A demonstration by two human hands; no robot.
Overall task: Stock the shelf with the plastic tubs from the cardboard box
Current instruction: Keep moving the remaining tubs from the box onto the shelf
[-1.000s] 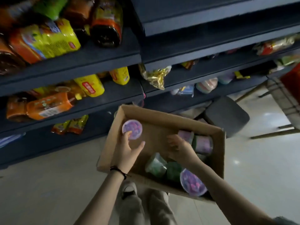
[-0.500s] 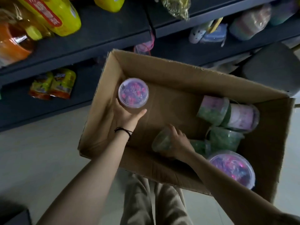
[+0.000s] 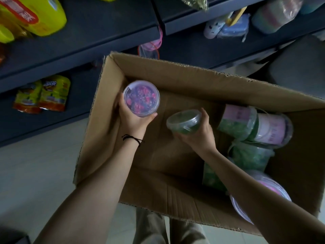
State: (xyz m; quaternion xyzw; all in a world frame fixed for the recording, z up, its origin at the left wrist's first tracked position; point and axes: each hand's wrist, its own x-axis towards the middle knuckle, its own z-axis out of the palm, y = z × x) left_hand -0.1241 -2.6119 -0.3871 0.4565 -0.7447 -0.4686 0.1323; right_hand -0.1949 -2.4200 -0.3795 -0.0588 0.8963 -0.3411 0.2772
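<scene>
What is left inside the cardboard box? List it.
Lying at the right end: two pink-labelled tubs, a green tub and a purple-lidded tub. The right arm covers part of that one and whatever lies beneath.

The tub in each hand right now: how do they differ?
Contents: the purple tub in the left hand holds purple-pink bits; the green tub in the right hand holds green. Pose: the purple tub's lid faces the camera; the green tub is tilted, side showing. Both are round, clear, lidded, gripped over the box.
</scene>
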